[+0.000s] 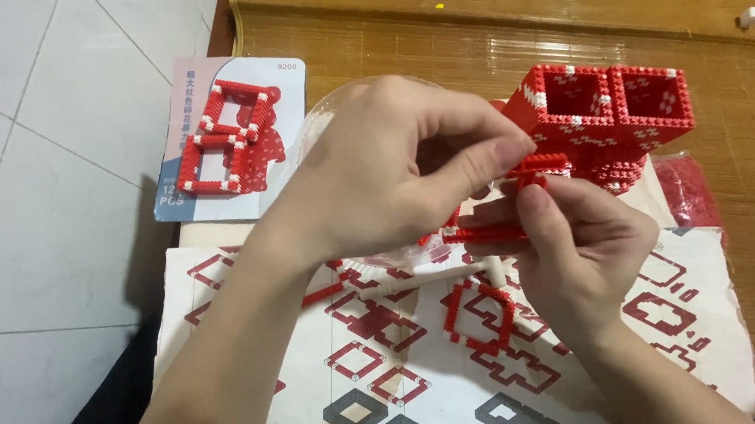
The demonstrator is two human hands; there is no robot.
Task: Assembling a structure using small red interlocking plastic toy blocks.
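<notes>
My left hand (392,172) and my right hand (585,252) meet over the middle of the table, both pinching a thin strip of small red bricks (539,167). My left thumb and fingers press on its top; my right fingers hold it from below. Just behind stands a red brick model (607,106) with two square open compartments and white flower dots. A small red square frame of bricks (482,315) lies on the printed instruction sheet (378,360) under my hands.
A picture card of the red model (234,146) lies at the left. A clear round bowl (336,105) sits behind my left hand. A bag of red bricks (689,189) lies at the right on the bamboo mat (472,40). White tile floor is at the left.
</notes>
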